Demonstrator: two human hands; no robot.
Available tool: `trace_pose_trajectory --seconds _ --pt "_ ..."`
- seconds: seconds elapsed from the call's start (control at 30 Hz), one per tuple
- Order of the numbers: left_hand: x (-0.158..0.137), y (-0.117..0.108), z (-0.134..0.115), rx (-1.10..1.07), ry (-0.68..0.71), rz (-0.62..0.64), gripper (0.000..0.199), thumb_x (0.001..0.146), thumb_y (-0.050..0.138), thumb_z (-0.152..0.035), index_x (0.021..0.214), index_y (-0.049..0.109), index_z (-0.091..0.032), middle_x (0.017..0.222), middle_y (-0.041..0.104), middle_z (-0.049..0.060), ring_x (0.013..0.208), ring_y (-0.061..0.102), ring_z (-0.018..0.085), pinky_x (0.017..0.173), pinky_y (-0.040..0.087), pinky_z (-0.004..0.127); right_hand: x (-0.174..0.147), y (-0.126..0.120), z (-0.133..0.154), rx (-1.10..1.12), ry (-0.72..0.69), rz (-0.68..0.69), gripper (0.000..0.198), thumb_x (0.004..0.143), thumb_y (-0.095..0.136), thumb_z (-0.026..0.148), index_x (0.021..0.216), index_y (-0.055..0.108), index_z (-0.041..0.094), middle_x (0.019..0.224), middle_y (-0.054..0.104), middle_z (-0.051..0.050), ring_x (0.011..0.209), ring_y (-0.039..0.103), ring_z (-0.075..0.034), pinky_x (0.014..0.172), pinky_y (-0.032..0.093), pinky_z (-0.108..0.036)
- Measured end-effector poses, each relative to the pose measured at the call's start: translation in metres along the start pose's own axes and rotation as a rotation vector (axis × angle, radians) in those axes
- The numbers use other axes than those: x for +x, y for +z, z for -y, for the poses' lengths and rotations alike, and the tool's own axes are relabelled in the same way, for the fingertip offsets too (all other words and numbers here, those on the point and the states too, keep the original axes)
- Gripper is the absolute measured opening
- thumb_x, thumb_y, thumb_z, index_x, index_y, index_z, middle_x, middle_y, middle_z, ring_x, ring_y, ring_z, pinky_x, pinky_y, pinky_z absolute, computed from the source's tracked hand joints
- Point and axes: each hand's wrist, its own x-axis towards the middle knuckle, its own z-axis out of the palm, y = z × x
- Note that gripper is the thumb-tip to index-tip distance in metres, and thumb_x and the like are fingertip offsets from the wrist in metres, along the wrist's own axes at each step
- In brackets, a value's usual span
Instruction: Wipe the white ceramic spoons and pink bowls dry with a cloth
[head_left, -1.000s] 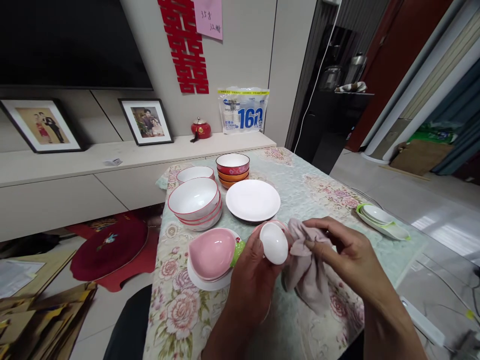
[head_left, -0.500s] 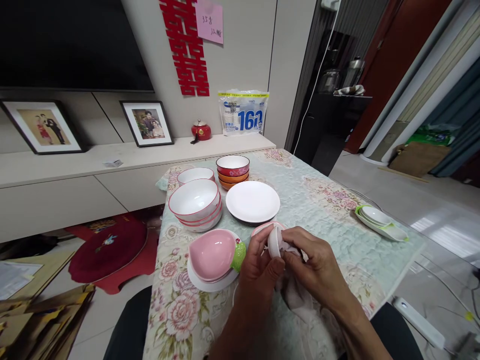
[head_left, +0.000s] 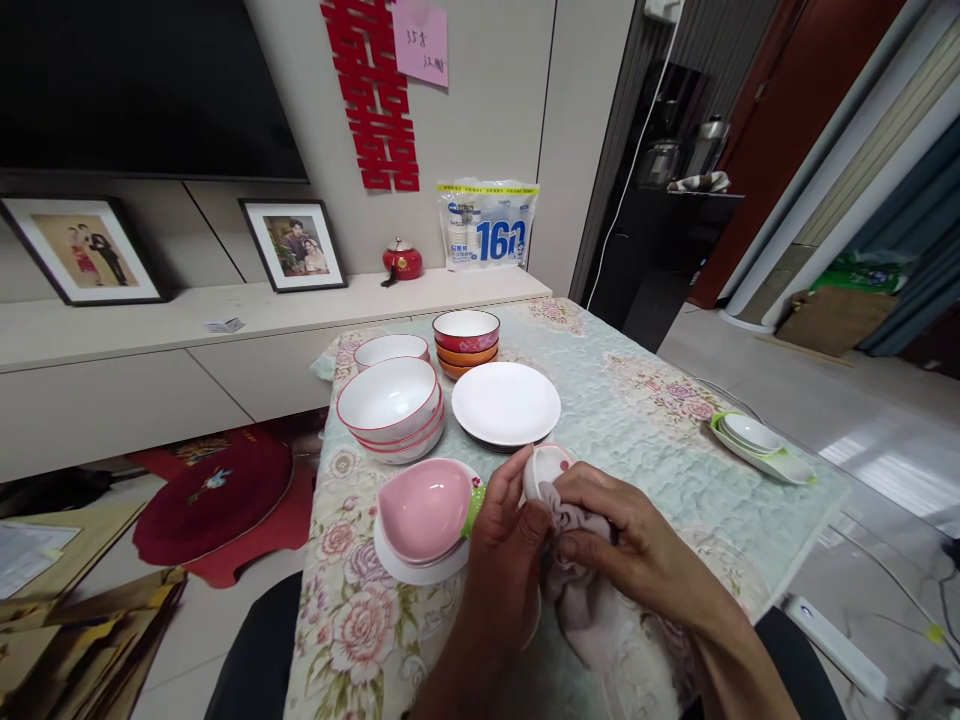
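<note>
My left hand (head_left: 506, 530) is closed around a small white bowl (head_left: 535, 474), holding it tilted above the near part of the table. My right hand (head_left: 630, 535) pinches a pale greyish-pink cloth (head_left: 589, 610) against the bowl, and the cloth hangs down below my fingers. Left of my hands, a pink peach-shaped bowl (head_left: 425, 510) with a green leaf (head_left: 474, 508) rests on a white plate (head_left: 401, 572). Just beyond my hands lies a stack topped by a white plate (head_left: 506, 403). Part of the small bowl is hidden by my fingers and the cloth.
Red-rimmed white bowls (head_left: 390, 405) are stacked at the left, orange bowls (head_left: 466, 357) under a red one behind. Small white dishes (head_left: 750, 435) sit on a green-edged tray (head_left: 784, 465) near the right table edge. A white power strip (head_left: 838, 645) lies beyond that edge.
The small bowl has turned in my left hand, and its inside now shows more. My right hand has pressed the cloth onto it; both hands have shifted slightly.
</note>
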Motion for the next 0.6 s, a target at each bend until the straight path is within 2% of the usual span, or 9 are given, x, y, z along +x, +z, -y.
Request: trace_pose_trajectory --seconds 0.1,0.17,0.3,0.43,0.6 --pt "-0.001 0.001 -0.005 0.108 -0.016 -0.092 0.056 0.081 0.079 -0.034 0.134 0.061 -0.023 0.124 0.073 0.012 0.101 0.071 0.024 0.079 0.055 0.031 -0.001 0.0 0.002 -0.157 -0.002 0.033 0.017 0.094 0.065 0.025 0.11 0.068 0.026 0.1 0.063 -0.005 0.099 0.06 -0.022 0.086 0.051 -0.033" --pt "-0.002 0.003 -0.007 0.153 -0.024 -0.105 0.058 0.084 0.076 -0.035 0.138 0.059 -0.023 0.125 0.073 0.012 0.102 0.071 0.024 0.078 0.055 0.03 -0.002 0.002 0.004 -0.224 -0.013 0.017 0.014 0.093 0.064 0.019 0.106 0.067 0.024 0.102 0.062 -0.005 0.1 0.058 -0.022 0.085 0.049 -0.034" --pt "-0.002 0.005 -0.006 0.052 -0.031 -0.04 0.051 0.092 0.066 -0.044 0.137 0.059 -0.023 0.132 0.07 0.012 0.12 0.065 0.028 0.095 0.053 0.037 -0.001 0.01 0.006 -0.226 -0.081 -0.086 0.009 0.091 0.064 0.016 0.098 0.061 0.021 0.093 0.063 -0.003 0.088 0.058 -0.02 0.078 0.046 -0.032" --pt "-0.002 0.006 -0.004 0.035 -0.068 -0.044 0.049 0.083 0.078 -0.031 0.129 0.063 -0.025 0.137 0.067 0.01 0.129 0.06 0.027 0.104 0.05 0.036 0.0 0.016 0.003 -0.184 -0.08 -0.225 0.014 0.09 0.062 0.013 0.1 0.061 0.022 0.089 0.064 -0.001 0.08 0.058 -0.017 0.072 0.045 -0.029" --pt "0.001 0.002 0.002 -0.049 -0.049 -0.006 0.059 0.081 0.079 -0.025 0.135 0.056 -0.023 0.135 0.068 0.012 0.125 0.063 0.029 0.103 0.051 0.042 0.0 0.013 -0.001 -0.069 -0.106 -0.191 0.02 0.09 0.064 0.012 0.106 0.064 0.024 0.094 0.067 -0.001 0.086 0.061 -0.017 0.077 0.046 -0.028"
